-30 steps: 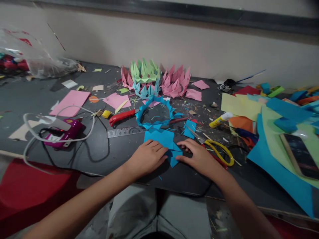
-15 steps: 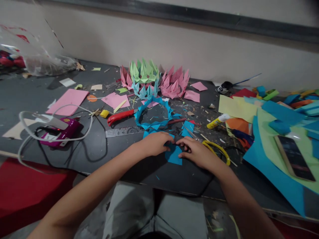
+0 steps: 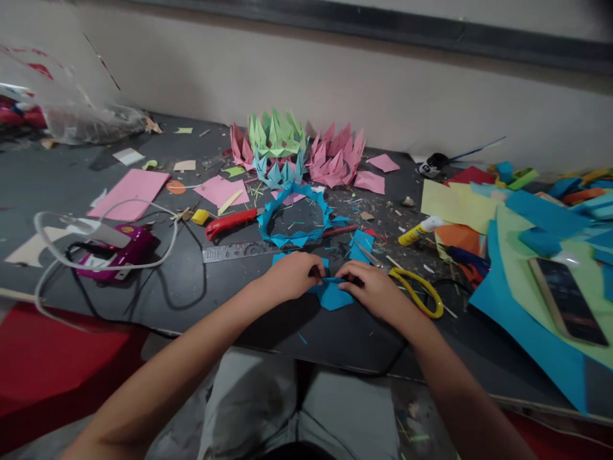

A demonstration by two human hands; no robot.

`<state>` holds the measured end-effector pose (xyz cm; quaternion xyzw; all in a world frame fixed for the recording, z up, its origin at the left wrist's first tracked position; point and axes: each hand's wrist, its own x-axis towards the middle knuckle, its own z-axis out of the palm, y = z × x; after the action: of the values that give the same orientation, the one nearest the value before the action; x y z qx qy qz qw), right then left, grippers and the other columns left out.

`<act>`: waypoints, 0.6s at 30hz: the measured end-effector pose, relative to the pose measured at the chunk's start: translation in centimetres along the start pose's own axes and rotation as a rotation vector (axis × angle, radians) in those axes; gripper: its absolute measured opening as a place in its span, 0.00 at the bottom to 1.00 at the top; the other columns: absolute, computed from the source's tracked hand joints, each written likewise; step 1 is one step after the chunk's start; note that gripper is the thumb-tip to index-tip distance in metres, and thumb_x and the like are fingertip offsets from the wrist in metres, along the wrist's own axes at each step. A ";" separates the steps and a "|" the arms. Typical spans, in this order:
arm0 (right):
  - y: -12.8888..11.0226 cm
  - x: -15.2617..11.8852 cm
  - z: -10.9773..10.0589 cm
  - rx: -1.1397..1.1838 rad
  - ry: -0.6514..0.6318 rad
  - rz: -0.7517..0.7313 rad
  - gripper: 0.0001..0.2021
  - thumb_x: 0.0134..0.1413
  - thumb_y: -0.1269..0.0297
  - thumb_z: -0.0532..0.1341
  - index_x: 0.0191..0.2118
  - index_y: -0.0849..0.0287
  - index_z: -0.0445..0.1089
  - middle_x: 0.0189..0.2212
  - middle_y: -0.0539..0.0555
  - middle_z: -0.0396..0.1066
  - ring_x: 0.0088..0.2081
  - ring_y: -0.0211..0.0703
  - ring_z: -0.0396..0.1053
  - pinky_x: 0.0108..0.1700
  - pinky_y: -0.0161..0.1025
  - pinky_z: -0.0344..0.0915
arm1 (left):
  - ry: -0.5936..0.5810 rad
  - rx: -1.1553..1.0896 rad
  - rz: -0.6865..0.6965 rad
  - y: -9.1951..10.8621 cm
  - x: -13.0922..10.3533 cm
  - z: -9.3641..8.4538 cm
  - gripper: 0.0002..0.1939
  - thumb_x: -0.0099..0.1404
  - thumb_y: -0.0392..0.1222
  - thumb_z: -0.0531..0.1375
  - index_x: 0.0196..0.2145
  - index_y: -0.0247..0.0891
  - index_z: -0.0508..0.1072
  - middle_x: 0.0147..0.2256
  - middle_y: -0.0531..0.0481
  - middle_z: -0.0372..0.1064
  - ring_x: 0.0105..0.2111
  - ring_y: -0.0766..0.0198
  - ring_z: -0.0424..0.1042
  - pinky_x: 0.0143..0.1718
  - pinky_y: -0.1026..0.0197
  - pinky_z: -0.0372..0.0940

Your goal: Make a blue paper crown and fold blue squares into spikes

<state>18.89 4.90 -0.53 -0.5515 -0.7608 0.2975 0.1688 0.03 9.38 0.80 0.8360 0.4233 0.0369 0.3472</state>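
Note:
A small piece of blue paper lies partly folded near the table's front edge, between my two hands. My left hand pinches its far left edge, fingers bent together. On the other side my right hand grips the right part with thumb and fingertips. Just beyond them stands a ring of folded blue paper points, shaped like a crown. More blue paper lies partly under my left hand, and another blue piece rests behind my right hand, beside yellow-handled scissors.
A clear ruler and a red cutter lie left of the ring. Green and pink paper crowns stand at the back. A glue stick, paper sheets and a phone are on the right; a purple cabled device is left.
The blue paper between my hands has changed from a flatter, turned piece to one folded along its far edge. Both hands have shifted slightly, and the right fingers now press on it.

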 end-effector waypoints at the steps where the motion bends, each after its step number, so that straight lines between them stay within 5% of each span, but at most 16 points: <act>1: 0.0 0.1 0.1 -0.001 0.014 -0.008 0.06 0.49 0.73 0.59 0.35 0.58 0.69 0.32 0.52 0.70 0.32 0.40 0.67 0.36 0.37 0.62 | 0.019 -0.015 -0.009 -0.2 -0.2 0.2 0.08 0.54 0.31 0.58 0.33 0.37 0.73 0.29 0.53 0.73 0.28 0.66 0.69 0.27 0.68 0.57; 6: 0.5 0.6 1.4 -0.006 0.146 -0.136 0.10 0.53 0.65 0.59 0.41 0.57 0.70 0.37 0.54 0.72 0.35 0.42 0.68 0.38 0.39 0.64 | 0.148 -0.084 -0.015 -0.5 -1.1 1.4 0.07 0.56 0.33 0.58 0.34 0.38 0.72 0.29 0.54 0.72 0.28 0.67 0.69 0.27 0.68 0.58; 11: 0.5 0.4 2.7 -0.278 0.269 -0.354 0.10 0.57 0.66 0.54 0.39 0.57 0.73 0.37 0.55 0.74 0.39 0.45 0.67 0.41 0.43 0.61 | 0.242 -0.102 0.035 -0.8 -1.7 2.3 0.03 0.58 0.34 0.58 0.32 0.37 0.71 0.29 0.54 0.71 0.29 0.67 0.69 0.30 0.67 0.60; 18: 0.8 0.2 2.3 -0.357 0.271 -0.471 0.10 0.58 0.66 0.54 0.37 0.58 0.73 0.34 0.55 0.74 0.38 0.44 0.67 0.39 0.42 0.60 | 0.161 -0.088 0.265 -2.2 -1.7 1.2 0.07 0.60 0.29 0.56 0.33 0.36 0.73 0.33 0.50 0.70 0.33 0.68 0.69 0.38 0.66 0.62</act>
<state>18.01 4.62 -2.83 -0.4161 -0.8782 0.0359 0.2333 -2.06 8.35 -1.07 0.8628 0.3337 0.1680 0.3407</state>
